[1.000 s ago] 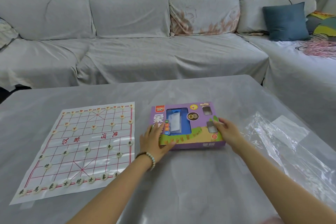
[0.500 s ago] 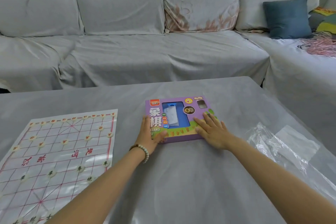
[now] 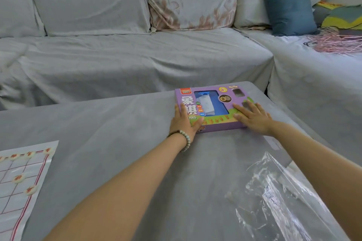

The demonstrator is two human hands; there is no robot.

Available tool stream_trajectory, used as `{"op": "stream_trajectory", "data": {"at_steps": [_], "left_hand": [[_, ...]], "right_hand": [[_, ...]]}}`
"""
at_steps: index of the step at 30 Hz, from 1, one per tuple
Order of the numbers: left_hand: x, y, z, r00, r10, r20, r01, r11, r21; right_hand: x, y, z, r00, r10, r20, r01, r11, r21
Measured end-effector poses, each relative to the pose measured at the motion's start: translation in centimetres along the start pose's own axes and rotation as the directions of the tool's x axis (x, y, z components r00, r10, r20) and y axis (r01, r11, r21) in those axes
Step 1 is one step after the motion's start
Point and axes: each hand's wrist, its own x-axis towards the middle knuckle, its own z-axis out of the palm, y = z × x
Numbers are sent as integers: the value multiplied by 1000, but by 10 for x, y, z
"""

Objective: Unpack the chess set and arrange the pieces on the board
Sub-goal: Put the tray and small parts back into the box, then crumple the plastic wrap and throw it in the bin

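With both arms stretched out across the grey table (image 3: 117,143), the head view shows the purple chess-set box (image 3: 211,110) lying flat near the far edge, closed, lid up, well apart from the board sheet (image 3: 21,178) at the near left corner. Left hand (image 3: 183,123) sits at the box's near-left corner, palm partly on the table, fingers laid along the left edge and thumb over the lid: a light brace, not a clenched grasp. Right hand (image 3: 252,117) lies flat and spread on the lid's right part, fingers extended, pressing down, curled around nothing. My read: flat palms suit sliding or squaring the box on the cloth, not lifting it, and putting it far away clears working room. Pieces (image 3: 18,178) sit on the grid points of the visible corner of the board, a row of them (image 3: 29,154) along its far edge, so the arranging looks largely done; the rest of the sheet is out of frame, can't confirm. A crumpled clear plastic wrap (image 3: 284,197) lies at the near right, just beside the right forearm, probably discarded packaging. A bead bracelet (image 3: 185,139) is on the left wrist. Only one view available.
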Motion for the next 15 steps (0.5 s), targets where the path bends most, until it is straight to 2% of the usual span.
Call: {"op": "stream_trajectory", "data": {"at_steps": [3,5,7,10,12,15], "left_hand": [[8,2,8,1000,-15,-27,16,999,33],[6,-1,7,1000,-20,-23,20,1000,-14],[-6,-1,7,999,-38,-26,35,992,-120],[-49,11,2,994,-69,-81,35,932,-362],[-90,26,0,996,-15,-89,-28,884,-466],[-157,45,2,995,100,31,-66,833,-550]], "right_hand": [[11,9,1,1000,-21,-7,21,1000,16],[7,10,3,997,-60,-47,63,996,68],[-15,10,-2,983,-120,-139,151,959,242],[-85,19,-14,969,-104,-224,212,817,536],[-142,34,-16,979,-45,-197,156,788,595],[-222,54,-5,996,-29,-81,69,825,561]]}}
